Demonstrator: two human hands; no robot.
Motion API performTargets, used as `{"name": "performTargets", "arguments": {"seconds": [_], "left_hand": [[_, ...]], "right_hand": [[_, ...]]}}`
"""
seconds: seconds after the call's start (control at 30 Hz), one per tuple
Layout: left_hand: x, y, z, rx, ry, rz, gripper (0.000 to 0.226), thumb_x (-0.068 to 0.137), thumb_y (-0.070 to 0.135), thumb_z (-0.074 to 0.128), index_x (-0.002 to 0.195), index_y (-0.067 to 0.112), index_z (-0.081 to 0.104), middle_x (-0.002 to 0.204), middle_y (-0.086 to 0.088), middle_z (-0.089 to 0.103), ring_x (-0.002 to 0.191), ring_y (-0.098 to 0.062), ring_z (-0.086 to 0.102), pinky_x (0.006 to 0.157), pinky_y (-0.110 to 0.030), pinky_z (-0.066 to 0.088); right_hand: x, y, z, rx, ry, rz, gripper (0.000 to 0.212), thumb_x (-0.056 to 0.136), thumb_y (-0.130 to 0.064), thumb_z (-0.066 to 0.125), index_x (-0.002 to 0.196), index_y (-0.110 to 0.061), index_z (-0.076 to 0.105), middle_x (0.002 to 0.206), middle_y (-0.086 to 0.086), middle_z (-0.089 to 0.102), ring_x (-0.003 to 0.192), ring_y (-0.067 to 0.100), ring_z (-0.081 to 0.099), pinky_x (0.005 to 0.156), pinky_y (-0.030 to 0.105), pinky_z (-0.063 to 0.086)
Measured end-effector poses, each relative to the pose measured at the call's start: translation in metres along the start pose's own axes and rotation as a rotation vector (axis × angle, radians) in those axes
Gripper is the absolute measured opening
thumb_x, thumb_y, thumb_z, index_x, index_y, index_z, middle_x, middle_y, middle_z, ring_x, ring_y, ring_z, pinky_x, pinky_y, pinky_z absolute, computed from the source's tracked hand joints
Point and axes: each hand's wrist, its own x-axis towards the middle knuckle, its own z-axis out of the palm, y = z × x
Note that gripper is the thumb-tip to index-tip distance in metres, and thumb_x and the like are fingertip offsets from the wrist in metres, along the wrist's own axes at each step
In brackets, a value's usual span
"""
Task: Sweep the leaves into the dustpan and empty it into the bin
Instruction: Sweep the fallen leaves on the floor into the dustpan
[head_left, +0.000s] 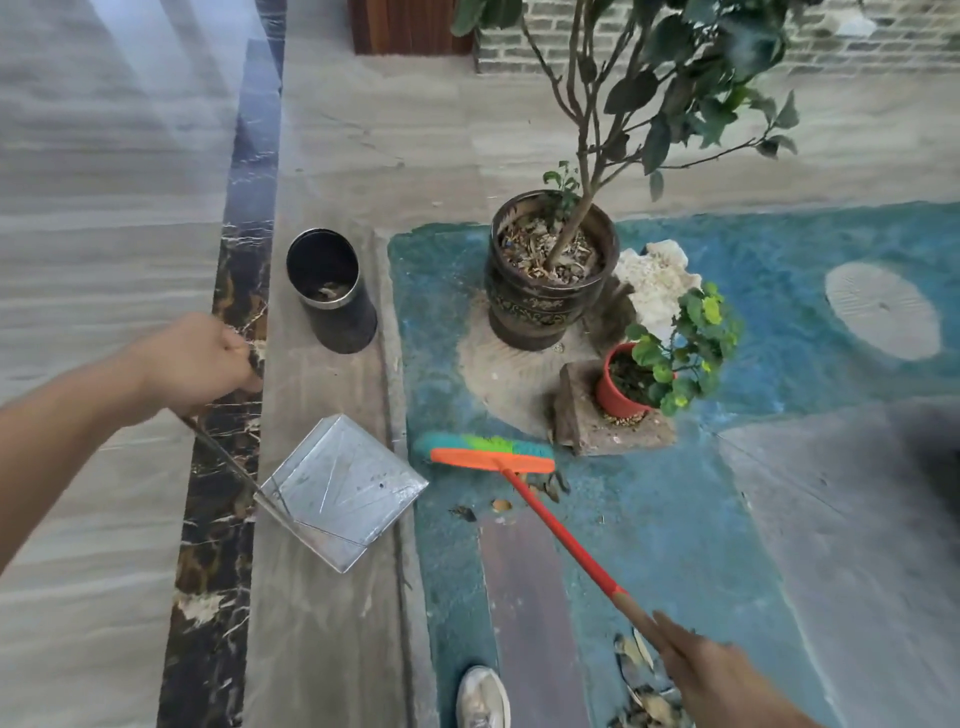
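Note:
My left hand (205, 361) grips the thin metal handle of a shiny metal dustpan (343, 488), which sits on the stone floor with its mouth toward the blue patch. My right hand (711, 675) holds the red and wooden stick of a broom (491, 453) whose orange head with green and teal bristles rests on the blue floor just right of the dustpan. A few dry leaves (550, 486) lie behind the broom head, and more leaves (641, 675) lie near my right hand. A black cylindrical bin (332, 291) stands beyond the dustpan with some debris inside.
A large dark pot (550, 280) with a small tree stands beyond the broom. A red pot (621, 387) with a green plant sits on a stone block, next to a white rock (652, 275). My shoe (483, 696) is at the bottom. A dark marble strip (228, 467) runs along the left.

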Motion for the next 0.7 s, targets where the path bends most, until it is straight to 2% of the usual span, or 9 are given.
{"name": "performTargets", "arguments": {"seconds": [0.07, 0.13, 0.2, 0.33, 0.4, 0.47, 0.57, 0.63, 0.7], "left_hand": [[0.005, 0.001, -0.002, 0.018, -0.019, -0.003, 0.058, 0.08, -0.004, 0.066, 0.037, 0.014, 0.031, 0.044, -0.004, 0.038, 0.037, -0.017, 0.024, 0.047, -0.021, 0.025], [0.011, -0.001, -0.004, 0.003, -0.019, -0.002, 0.057, 0.081, -0.004, 0.062, 0.037, 0.014, 0.031, 0.046, -0.005, 0.045, 0.035, -0.017, 0.023, 0.044, -0.02, 0.025], [0.017, -0.004, 0.0, 0.003, -0.019, 0.007, 0.054, 0.082, -0.003, 0.057, 0.037, 0.015, 0.032, 0.059, -0.01, 0.057, 0.032, -0.015, 0.022, 0.041, -0.02, 0.026], [0.027, -0.022, 0.011, 0.001, 0.005, 0.019, 0.045, 0.078, 0.0, 0.053, 0.043, 0.017, 0.03, 0.069, -0.007, 0.066, 0.034, -0.015, 0.022, 0.038, -0.021, 0.025], [0.031, -0.025, 0.014, -0.008, -0.022, 0.028, 0.039, 0.076, 0.0, 0.048, 0.047, 0.017, 0.028, 0.069, -0.001, 0.073, 0.038, -0.017, 0.022, 0.04, -0.023, 0.025], [0.031, -0.026, 0.015, -0.006, -0.051, 0.05, 0.037, 0.075, -0.002, 0.044, 0.048, 0.016, 0.026, 0.071, 0.002, 0.076, 0.038, -0.015, 0.021, 0.041, -0.023, 0.025], [0.031, -0.031, 0.014, 0.012, -0.044, 0.106, 0.044, 0.077, -0.003, 0.052, 0.045, 0.015, 0.027, 0.057, -0.003, 0.07, 0.034, -0.013, 0.024, 0.043, -0.023, 0.026], [0.025, -0.033, 0.012, 0.075, -0.022, 0.136, 0.05, 0.078, -0.001, 0.061, 0.044, 0.014, 0.028, 0.042, 0.002, 0.051, 0.034, -0.014, 0.024, 0.046, -0.025, 0.027], [0.021, -0.038, 0.011, 0.128, -0.02, 0.158, 0.053, 0.076, 0.004, 0.07, 0.045, 0.014, 0.028, 0.043, -0.003, 0.035, 0.038, -0.015, 0.021, 0.047, -0.026, 0.028]], "right_hand": [[0.015, -0.013, -0.003, 0.048, 0.031, 0.051, 0.053, 0.1, -0.033, 0.035, 0.151, -0.043, 0.022, 0.126, 0.001, 0.066, 0.113, 0.026, 0.062, 0.092, 0.033, 0.046], [0.047, -0.033, -0.014, 0.129, 0.06, 0.015, 0.055, 0.099, -0.024, 0.035, 0.149, -0.044, 0.024, 0.111, 0.011, 0.071, 0.1, 0.036, 0.064, 0.08, 0.041, 0.05], [0.093, -0.05, -0.029, 0.136, 0.08, -0.003, 0.061, 0.098, -0.015, 0.033, 0.151, -0.04, 0.017, 0.105, 0.016, 0.07, 0.092, 0.041, 0.063, 0.075, 0.043, 0.051], [0.171, -0.079, -0.048, 0.17, 0.075, 0.12, 0.046, 0.094, -0.014, 0.035, 0.14, -0.014, 0.04, 0.116, 0.02, 0.065, 0.101, 0.04, 0.062, 0.079, 0.041, 0.051], [0.178, -0.087, -0.041, 0.22, 0.011, 0.168, 0.048, 0.09, -0.013, 0.035, 0.137, -0.015, 0.045, 0.116, 0.017, 0.063, 0.088, 0.036, 0.063, 0.062, 0.035, 0.056], [0.162, -0.09, -0.024, 0.253, -0.025, 0.164, 0.051, 0.089, -0.011, 0.033, 0.138, -0.017, 0.045, 0.103, 0.012, 0.06, 0.062, 0.024, 0.059, 0.035, 0.023, 0.044], [0.12, -0.083, 0.008, 0.319, -0.04, 0.169, 0.049, 0.091, -0.016, 0.03, 0.137, -0.025, 0.043, 0.099, 0.015, 0.06, 0.056, 0.027, 0.058, 0.036, 0.025, 0.045], [0.087, -0.08, 0.026, 0.386, -0.043, 0.193, 0.039, 0.096, -0.022, 0.031, 0.129, -0.024, 0.05, 0.1, 0.016, 0.065, 0.064, 0.033, 0.066, 0.048, 0.033, 0.055], [0.057, -0.076, 0.04, 0.465, -0.076, 0.211, 0.033, 0.1, -0.032, 0.03, 0.12, -0.025, 0.055, 0.098, 0.016, 0.068, 0.051, 0.027, 0.063, 0.045, 0.033, 0.054]]}}
